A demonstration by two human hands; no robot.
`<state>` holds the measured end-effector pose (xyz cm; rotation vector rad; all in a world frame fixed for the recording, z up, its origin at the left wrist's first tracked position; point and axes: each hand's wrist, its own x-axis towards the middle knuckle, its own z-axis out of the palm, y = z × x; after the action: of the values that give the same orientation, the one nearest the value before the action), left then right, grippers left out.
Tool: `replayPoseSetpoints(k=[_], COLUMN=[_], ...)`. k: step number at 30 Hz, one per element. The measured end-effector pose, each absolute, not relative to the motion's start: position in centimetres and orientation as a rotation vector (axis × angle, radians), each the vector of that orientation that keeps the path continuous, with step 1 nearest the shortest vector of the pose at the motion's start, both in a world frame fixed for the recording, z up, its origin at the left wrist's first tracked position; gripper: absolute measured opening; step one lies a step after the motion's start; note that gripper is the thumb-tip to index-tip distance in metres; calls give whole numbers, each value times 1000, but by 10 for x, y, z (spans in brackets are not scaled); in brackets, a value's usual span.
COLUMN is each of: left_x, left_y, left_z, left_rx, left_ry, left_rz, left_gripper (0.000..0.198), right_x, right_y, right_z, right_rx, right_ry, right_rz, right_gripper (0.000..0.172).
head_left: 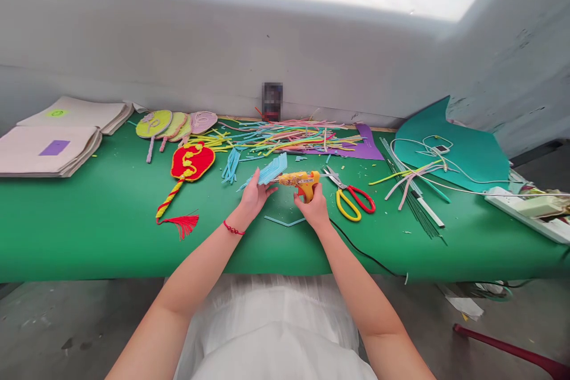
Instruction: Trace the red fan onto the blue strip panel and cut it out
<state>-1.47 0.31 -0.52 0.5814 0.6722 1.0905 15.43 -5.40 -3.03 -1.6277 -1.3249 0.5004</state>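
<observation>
My left hand (253, 197) is closed on a light blue piece made of strips (272, 170), holding it just above the green table (89, 225). My right hand (314, 208) grips a yellow glue gun (300, 180) by its handle. The gun's nozzle points left and touches the blue piece. A black cord (360, 251) runs from the gun off the table's front edge. A bent blue strip (285, 222) lies on the table between my hands.
Scissors with yellow and red handles (351, 199) lie right of the gun. A heap of coloured strips (285, 136) is behind. A red and yellow fan with tassel (189, 167) lies left, stacked paper (53, 142) far left, teal sheet (463, 148) and power strip (529, 212) right.
</observation>
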Motion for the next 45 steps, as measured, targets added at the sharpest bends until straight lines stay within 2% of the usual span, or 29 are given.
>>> replayPoseSetpoints(k=[45], left_x=[-16], left_y=[3], left_z=[-3], left_rx=[612], left_ry=[660], left_rz=[1085], left_gripper=[39], right_x=[157], right_y=[-56], right_z=[-24], right_rx=[-1595], right_ry=[-1248], right_rz=[562], right_gripper=[35])
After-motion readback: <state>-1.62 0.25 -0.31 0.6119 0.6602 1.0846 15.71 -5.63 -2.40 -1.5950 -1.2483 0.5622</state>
